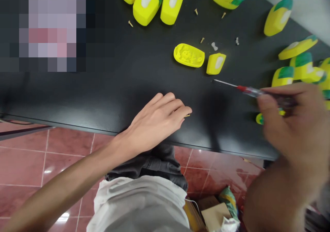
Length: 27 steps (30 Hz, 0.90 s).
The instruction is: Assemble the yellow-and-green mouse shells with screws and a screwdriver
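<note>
A red-handled screwdriver (254, 91) is gripped in the right hand (291, 129), its shaft pointing to 9 o'clock, a yellow plastic block (216, 63) just beyond the tip at 12 o'clock; a brass screw (187, 115) appears pinched by the narrowly curled fingers (177, 106) of the left hand (153, 122).

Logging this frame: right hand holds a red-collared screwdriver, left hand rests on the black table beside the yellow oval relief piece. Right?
One fix, per the head view: the left hand on the black table lies beside a small brass screw, not the yellow oval relief piece. The right hand holding the red-collared screwdriver is correct.
</note>
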Tool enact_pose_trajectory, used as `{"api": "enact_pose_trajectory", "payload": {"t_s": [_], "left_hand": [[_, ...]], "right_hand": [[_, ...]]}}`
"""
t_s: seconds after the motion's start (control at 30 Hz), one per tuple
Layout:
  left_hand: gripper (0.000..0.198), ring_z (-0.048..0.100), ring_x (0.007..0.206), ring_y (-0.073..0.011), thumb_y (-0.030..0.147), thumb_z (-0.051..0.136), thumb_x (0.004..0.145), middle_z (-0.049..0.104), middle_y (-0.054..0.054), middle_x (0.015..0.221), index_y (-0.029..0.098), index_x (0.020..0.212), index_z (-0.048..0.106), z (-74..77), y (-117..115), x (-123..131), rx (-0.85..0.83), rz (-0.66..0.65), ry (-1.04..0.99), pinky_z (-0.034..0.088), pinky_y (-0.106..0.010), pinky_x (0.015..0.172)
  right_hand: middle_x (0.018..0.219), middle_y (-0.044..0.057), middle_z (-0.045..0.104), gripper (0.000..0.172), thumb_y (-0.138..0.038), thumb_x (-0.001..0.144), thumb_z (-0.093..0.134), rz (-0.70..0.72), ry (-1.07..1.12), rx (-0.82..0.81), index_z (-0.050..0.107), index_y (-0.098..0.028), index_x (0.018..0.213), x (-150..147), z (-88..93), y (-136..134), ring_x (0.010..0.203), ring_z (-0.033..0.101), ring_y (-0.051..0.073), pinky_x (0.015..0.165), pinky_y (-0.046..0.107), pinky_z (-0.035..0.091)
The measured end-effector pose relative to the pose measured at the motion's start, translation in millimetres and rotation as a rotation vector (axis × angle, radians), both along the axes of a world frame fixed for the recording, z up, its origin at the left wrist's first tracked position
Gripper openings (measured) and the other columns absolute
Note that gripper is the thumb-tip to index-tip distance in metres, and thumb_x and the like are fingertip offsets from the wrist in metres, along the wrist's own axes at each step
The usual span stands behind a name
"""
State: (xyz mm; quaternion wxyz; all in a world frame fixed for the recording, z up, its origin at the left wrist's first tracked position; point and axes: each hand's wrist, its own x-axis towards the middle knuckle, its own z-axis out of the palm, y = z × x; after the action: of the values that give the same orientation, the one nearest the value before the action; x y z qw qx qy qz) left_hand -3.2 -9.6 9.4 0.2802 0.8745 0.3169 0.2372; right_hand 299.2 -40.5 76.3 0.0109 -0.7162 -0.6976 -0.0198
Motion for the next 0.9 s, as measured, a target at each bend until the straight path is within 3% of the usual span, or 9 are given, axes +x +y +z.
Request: {"api": "enact_pose_trajectory", "payload": {"t_s": [0.07,0.13,0.2,0.27,0.43,0.9], "left_hand": [[0.017,0.062,0.092,-0.0169,0.012,0.053,0.107,0.077,-0.004,0.104,0.016,0.114,0.068,0.2,-0.3,-0.1,0.010,0.003,0.003,0.041,-0.032,0.078],[0.016,0.062,0.092,-0.0172,0.012,0.054,0.107,0.077,-0.004,0.103,0.016,0.114,0.068,0.2,-0.5,0.0,0.019,0.003,0.003,0.041,-0.031,0.077],[0.016,0.063,0.092,-0.0175,0.011,0.054,0.107,0.077,-0.004,0.102,0.015,0.114,0.068,0.3,-0.3,0.2,0.020,0.002,0.005,0.041,-0.032,0.077],[0.016,0.063,0.092,-0.0176,0.011,0.055,0.107,0.077,-0.004,0.102,0.015,0.116,0.067,0.3,0.0,0.4,0.020,0.002,0.002,0.042,-0.032,0.077],[0.015,0.064,0.093,-0.0176,0.010,0.056,0.106,0.078,-0.003,0.102,0.016,0.115,0.066,0.4,0.8,0.7,0.021,0.006,0.006,0.042,-0.032,0.077],[0.016,0.067,0.093,-0.0159,0.010,0.056,0.105,0.078,-0.002,0.098,0.018,0.112,0.067,-0.1,0.4,1.7,-0.067,0.047,-0.090,0.048,-0.030,0.080]], "right_hand": [[0.089,0.008,0.069,0.054,-0.069,0.103,0.051,0.065,0.220,0.114,0.071,-0.020,0.104,-5.0,-21.4,-2.6,0.072,0.063,0.016,0.063,0.034,0.051],[0.092,0.008,0.067,0.039,-0.058,0.097,0.069,0.124,0.308,0.192,0.072,-0.020,0.100,-16.5,-35.5,-7.2,0.080,0.063,0.020,0.062,0.034,0.049],[0.093,0.006,0.064,0.021,-0.039,0.091,0.081,0.151,0.349,0.269,0.074,-0.021,0.101,-33.8,-39.3,-11.6,0.081,0.061,0.019,0.066,0.034,0.049],[0.093,0.004,0.063,0.013,-0.025,0.091,0.082,0.250,0.391,0.227,0.076,-0.025,0.103,-53.1,-36.2,-14.0,0.085,0.064,0.019,0.073,0.035,0.050],[0.101,0.004,0.070,0.018,-0.013,0.097,0.074,0.481,0.493,0.009,0.073,-0.025,0.110,-80.6,-33.0,-8.0,0.084,0.065,0.017,0.077,0.037,0.049],[0.102,0.003,0.075,0.016,-0.009,0.097,0.073,0.508,0.533,0.002,0.069,-0.023,0.104,-78.3,-44.9,-4.5,0.083,0.065,0.017,0.074,0.037,0.046]]}}
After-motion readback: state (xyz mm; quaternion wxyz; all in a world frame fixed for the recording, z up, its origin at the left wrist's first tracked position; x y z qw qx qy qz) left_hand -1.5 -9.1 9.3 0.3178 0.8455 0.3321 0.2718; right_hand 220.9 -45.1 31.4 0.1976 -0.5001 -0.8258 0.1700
